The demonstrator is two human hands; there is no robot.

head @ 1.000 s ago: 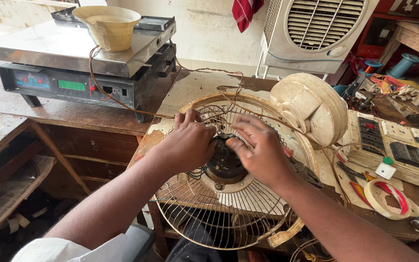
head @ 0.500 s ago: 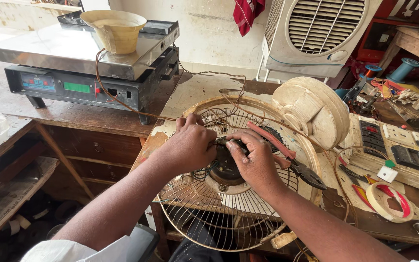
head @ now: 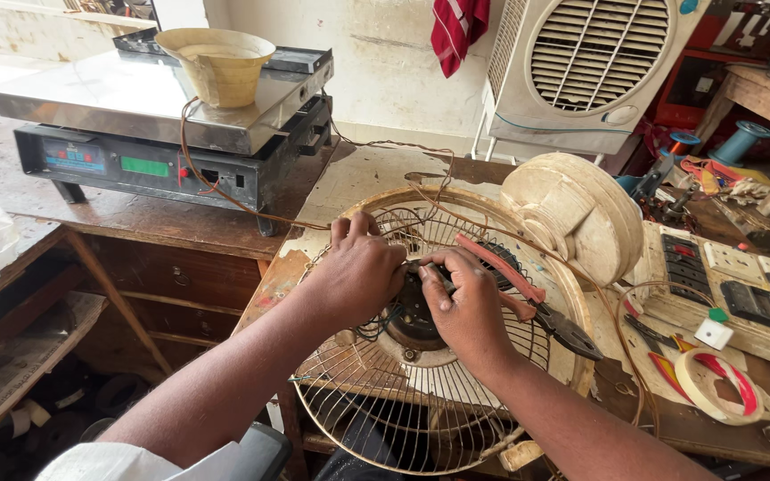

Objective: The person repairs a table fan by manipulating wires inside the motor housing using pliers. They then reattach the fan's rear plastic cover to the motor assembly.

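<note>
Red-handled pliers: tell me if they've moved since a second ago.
Yes. The red-handled pliers, unseen a second ago, now lie on the wire fan guard beside the right hand, toward the cream fan base.

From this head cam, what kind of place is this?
Likely a small appliance repair workshop: both hands work at the motor of an opened fan guard, with red-handled pliers, a switchboard and an air cooler around the cluttered wooden bench.

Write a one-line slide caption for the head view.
Left hand and right hand work at the dark motor hub of a cream wire fan guard.
</note>
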